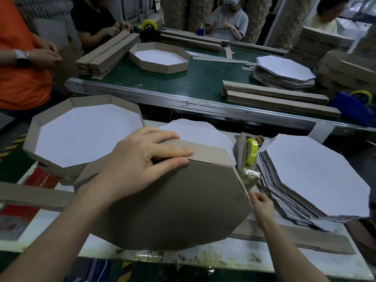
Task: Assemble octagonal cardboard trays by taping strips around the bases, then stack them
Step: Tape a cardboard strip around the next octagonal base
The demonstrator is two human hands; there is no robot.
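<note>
One finished tray [81,139] set at left; second tray [173,210], inverted, mid-taping. Left grip [142,159] flat, pressing strip [209,155]; right grip [261,202] curled near dispenser [251,153], hold unclear. Bases [317,171] remain.

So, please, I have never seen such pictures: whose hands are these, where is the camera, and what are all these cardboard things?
There is no machine here: a person wears a camera on the head, so you look down at their own hands. The left hand presses flat on a brown tray, turned upside down, at its far edge. The right hand is at the tray's right side; what it holds is unclear. Around: a finished tray, a tape dispenser, a stack of white bases.
</note>
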